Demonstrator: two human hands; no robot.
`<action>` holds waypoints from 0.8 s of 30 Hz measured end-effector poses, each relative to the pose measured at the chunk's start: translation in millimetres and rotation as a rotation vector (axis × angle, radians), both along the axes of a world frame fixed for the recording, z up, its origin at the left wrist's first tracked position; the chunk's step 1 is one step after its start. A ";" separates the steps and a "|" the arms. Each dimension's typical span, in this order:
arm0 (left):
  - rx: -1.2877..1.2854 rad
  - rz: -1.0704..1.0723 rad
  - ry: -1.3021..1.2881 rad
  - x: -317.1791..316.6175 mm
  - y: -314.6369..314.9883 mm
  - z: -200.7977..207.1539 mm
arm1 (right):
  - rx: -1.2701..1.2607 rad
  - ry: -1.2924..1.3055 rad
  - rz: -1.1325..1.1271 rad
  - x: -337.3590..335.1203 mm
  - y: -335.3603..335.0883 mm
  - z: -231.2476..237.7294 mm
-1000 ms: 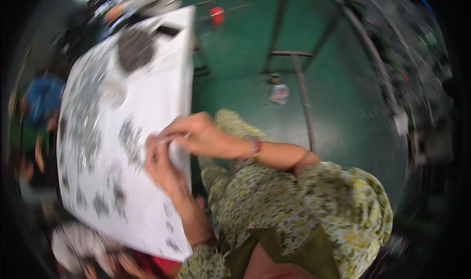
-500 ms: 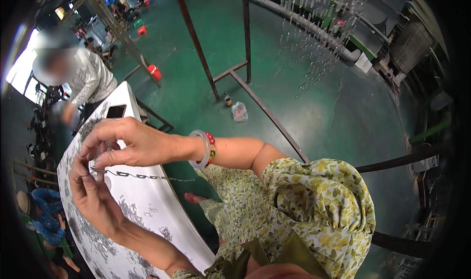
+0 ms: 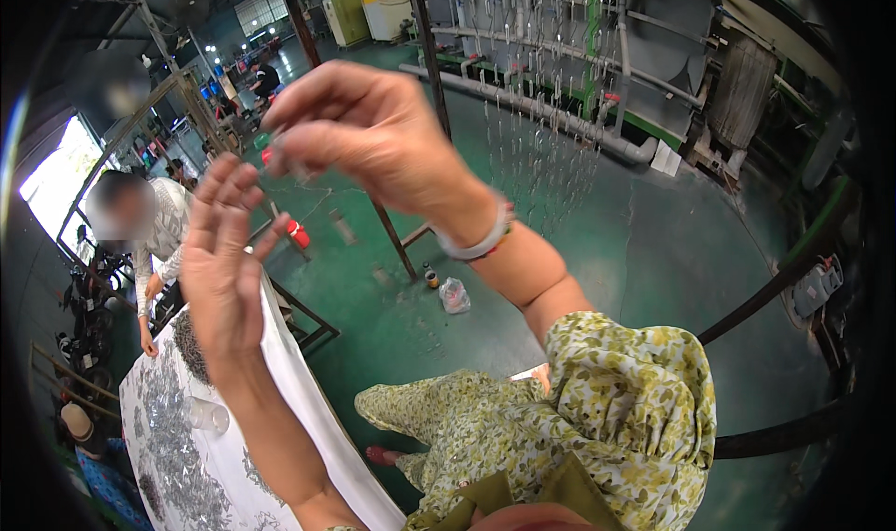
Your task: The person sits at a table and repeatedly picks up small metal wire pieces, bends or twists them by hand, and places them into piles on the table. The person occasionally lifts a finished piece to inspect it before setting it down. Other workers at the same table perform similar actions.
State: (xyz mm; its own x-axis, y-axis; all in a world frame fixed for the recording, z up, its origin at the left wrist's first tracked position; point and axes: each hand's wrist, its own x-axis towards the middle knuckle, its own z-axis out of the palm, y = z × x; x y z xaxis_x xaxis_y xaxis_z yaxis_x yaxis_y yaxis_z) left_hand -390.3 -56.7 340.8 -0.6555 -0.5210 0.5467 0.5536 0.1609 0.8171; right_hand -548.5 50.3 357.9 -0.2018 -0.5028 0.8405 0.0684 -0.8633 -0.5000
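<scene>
My right hand (image 3: 373,144), wearing a pale bangle and coloured beads, is raised high with thumb and fingers pinched together. From the pinch a thin chain of metal links (image 3: 342,228) seems to trail down to the right, smeared by motion. Just below and left, my left hand (image 3: 222,284) is upright, its fingers stretched out and somewhat apart, with nothing visible in them. Below both hands, the white table (image 3: 303,410) bears piles of small metal pieces (image 3: 168,428). A clear plastic cup (image 3: 207,414) lies among them.
Across the table a person (image 3: 168,218) reaches toward the pieces; another in a hat (image 3: 79,424) is at the left edge. Dark metal posts (image 3: 397,223) stand ahead. Strands of links (image 3: 551,111) hang beyond. A bottle (image 3: 430,277) and plastic bag (image 3: 455,296) rest on the floor.
Both hands have risen, the right one most, and they have come apart. The chain is now blurred. My left fingers have straightened, and the view has tilted up.
</scene>
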 end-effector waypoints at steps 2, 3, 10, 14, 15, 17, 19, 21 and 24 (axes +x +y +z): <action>-0.049 0.127 -0.152 -3.8 -15.1 -42.0 | 0.003 0.087 -0.170 -9.3 29.3 4.1; -0.016 0.140 -0.250 -6.9 -23.2 -64.9 | 0.011 0.113 -0.253 -18.7 45.2 7.4; 0.270 0.125 -0.921 45.8 -105.0 -312.2 | -0.055 0.192 -0.675 -69.5 129.7 -16.4; 0.501 0.235 -1.106 108.0 -140.1 -416.3 | -0.039 0.115 -0.858 -106.0 168.8 -15.3; 0.553 0.248 -1.121 124.3 -145.5 -433.0 | -0.037 0.114 -0.917 -113.9 179.7 -13.4; 0.616 0.237 -1.083 158.4 -152.4 -455.2 | -0.062 0.082 -1.036 -126.1 196.6 -10.0; 0.652 0.237 -1.050 169.7 -149.1 -458.8 | -0.075 0.030 -1.099 -142.5 214.0 -7.3; 0.654 0.252 -1.022 175.7 -140.9 -448.2 | -0.084 -0.003 -1.209 -167.1 231.4 -4.2; 0.608 0.188 -1.003 171.1 -140.2 -453.7 | -0.031 -0.037 -1.349 -194.7 260.7 19.3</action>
